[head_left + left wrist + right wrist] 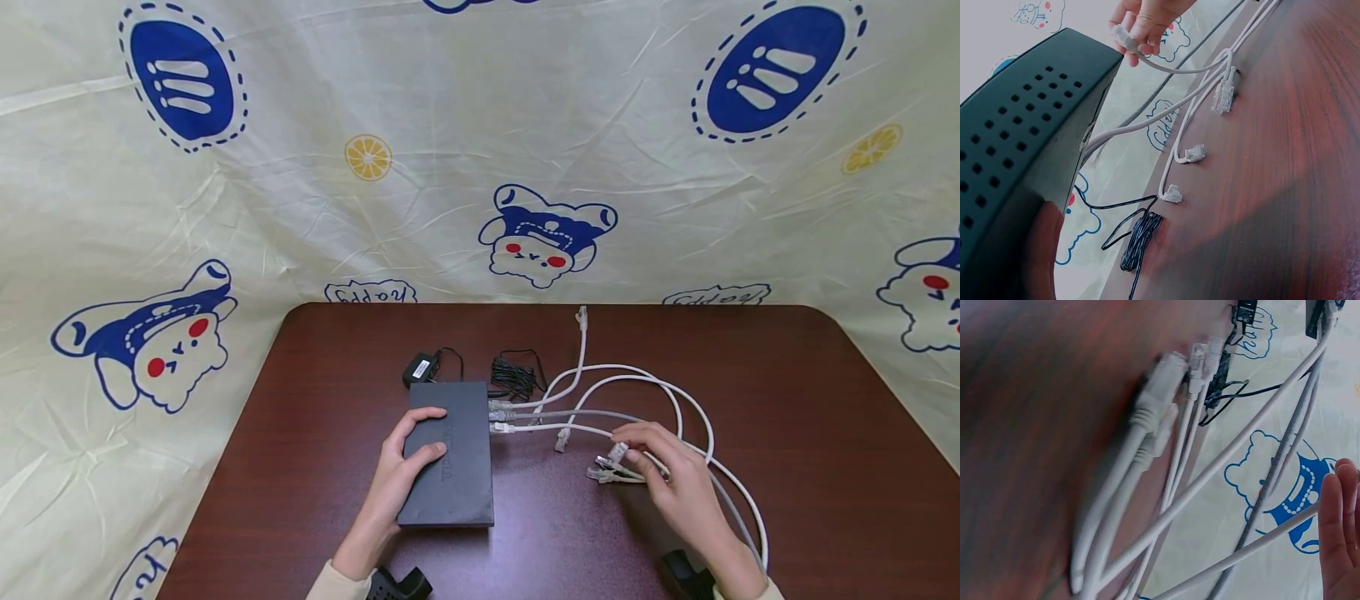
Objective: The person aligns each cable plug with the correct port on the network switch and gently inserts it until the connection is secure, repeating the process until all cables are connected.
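Observation:
My left hand point(405, 458) grips a dark network switch point(467, 467) by its left side, thumb and a finger lying on its top face. Small vent holes show on the switch's side in the left wrist view. Three network cables run out of its right edge, with plugs point(504, 427) seated there. Right of the switch, my right hand point(678, 471) pinches the clear-ended plug point(1124, 39) of a white network cable between thumb and fingers. Loose cable plugs point(600, 473) lie on the table just under that hand. In the right wrist view only some fingers point(1338, 519) show.
On the brown table point(840, 433), a black power adapter point(420, 369) and its bundled black cord point(513, 377) lie behind the switch. White cables point(705, 408) loop across the right side, with one loose plug point(581, 317) near the far edge. A patterned cloth point(435, 217) hangs behind.

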`<state>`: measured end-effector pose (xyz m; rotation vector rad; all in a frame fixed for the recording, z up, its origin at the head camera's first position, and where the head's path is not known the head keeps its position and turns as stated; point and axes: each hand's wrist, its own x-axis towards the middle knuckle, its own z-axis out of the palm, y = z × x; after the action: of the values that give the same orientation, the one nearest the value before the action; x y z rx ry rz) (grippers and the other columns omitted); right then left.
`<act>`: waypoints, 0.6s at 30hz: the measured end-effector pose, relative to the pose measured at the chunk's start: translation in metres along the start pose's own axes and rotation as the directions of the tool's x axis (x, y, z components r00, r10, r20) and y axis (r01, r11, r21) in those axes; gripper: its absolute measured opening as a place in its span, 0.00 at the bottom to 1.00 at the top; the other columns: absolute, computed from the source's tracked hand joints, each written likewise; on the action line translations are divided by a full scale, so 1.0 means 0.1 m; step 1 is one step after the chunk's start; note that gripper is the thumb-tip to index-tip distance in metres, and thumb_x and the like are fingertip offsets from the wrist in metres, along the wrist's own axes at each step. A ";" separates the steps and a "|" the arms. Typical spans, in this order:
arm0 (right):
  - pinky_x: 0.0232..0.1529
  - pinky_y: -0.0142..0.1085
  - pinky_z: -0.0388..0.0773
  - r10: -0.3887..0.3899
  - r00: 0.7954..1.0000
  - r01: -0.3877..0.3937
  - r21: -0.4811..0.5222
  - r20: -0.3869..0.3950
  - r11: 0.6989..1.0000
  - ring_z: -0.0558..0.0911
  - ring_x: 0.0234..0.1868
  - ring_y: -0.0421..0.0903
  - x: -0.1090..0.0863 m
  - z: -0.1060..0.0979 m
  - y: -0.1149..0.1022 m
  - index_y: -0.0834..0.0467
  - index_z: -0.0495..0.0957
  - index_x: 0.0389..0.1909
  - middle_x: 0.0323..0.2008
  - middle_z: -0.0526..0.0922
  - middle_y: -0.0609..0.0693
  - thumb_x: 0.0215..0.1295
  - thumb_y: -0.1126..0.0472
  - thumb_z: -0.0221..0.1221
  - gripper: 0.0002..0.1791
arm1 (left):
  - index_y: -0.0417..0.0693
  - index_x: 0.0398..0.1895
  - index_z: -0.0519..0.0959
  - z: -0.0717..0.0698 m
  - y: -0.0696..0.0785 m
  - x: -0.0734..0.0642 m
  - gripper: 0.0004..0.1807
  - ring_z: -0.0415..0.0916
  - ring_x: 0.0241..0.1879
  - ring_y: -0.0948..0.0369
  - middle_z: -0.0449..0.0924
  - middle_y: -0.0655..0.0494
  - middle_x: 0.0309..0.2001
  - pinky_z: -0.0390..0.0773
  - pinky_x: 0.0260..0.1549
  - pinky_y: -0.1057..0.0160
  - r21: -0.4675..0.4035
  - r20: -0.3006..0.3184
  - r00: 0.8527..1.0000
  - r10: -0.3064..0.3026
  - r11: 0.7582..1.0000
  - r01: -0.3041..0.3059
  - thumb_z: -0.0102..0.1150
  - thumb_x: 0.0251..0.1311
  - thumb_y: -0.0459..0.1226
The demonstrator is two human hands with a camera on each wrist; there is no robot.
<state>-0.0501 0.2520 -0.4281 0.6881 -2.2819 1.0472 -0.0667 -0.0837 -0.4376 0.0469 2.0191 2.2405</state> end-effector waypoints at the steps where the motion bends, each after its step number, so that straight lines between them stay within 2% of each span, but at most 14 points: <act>1: 0.45 0.23 0.69 -0.013 1.000 0.013 0.009 -0.014 1.000 0.78 0.45 0.37 0.01 0.00 -0.01 0.60 0.81 0.39 0.40 0.82 0.50 0.48 0.84 0.60 0.21 | 0.55 0.55 0.76 0.00 0.00 0.00 0.20 0.64 0.53 0.51 0.67 0.50 0.59 0.65 0.46 0.53 0.002 0.000 1.000 0.001 1.000 -0.001 0.59 0.58 0.33; 7: 0.46 0.25 0.69 -0.046 0.997 0.050 0.057 -0.069 0.997 0.78 0.44 0.40 0.11 0.01 -0.05 0.62 0.81 0.39 0.39 0.82 0.49 0.63 0.69 0.59 0.06 | 0.55 0.55 0.76 0.00 0.00 0.00 0.20 0.64 0.54 0.51 0.67 0.51 0.60 0.65 0.46 0.53 0.006 -0.003 1.000 0.006 1.000 -0.006 0.59 0.58 0.33; 14: 0.48 0.25 0.66 -0.046 0.996 0.050 0.059 -0.078 0.997 0.77 0.43 0.40 0.18 0.06 -0.07 0.59 0.82 0.40 0.38 0.82 0.49 0.62 0.70 0.60 0.07 | 0.54 0.55 0.76 0.01 0.00 0.00 0.20 0.64 0.53 0.50 0.67 0.51 0.59 0.66 0.45 0.53 -0.004 -0.001 1.000 0.013 1.000 -0.013 0.59 0.58 0.33; 18: 0.48 0.26 0.64 -0.076 0.993 0.081 0.048 -0.088 0.996 0.74 0.42 0.43 0.22 0.10 -0.08 0.59 0.83 0.40 0.37 0.82 0.50 0.65 0.63 0.59 0.07 | 0.54 0.55 0.76 0.01 0.00 0.01 0.20 0.65 0.52 0.50 0.68 0.51 0.58 0.66 0.45 0.54 -0.011 -0.003 1.000 0.013 1.000 -0.013 0.59 0.58 0.33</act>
<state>-0.0633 0.2343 -0.4151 0.7326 -2.1437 1.0804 -0.0674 -0.0824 -0.4371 0.0563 2.0142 2.2603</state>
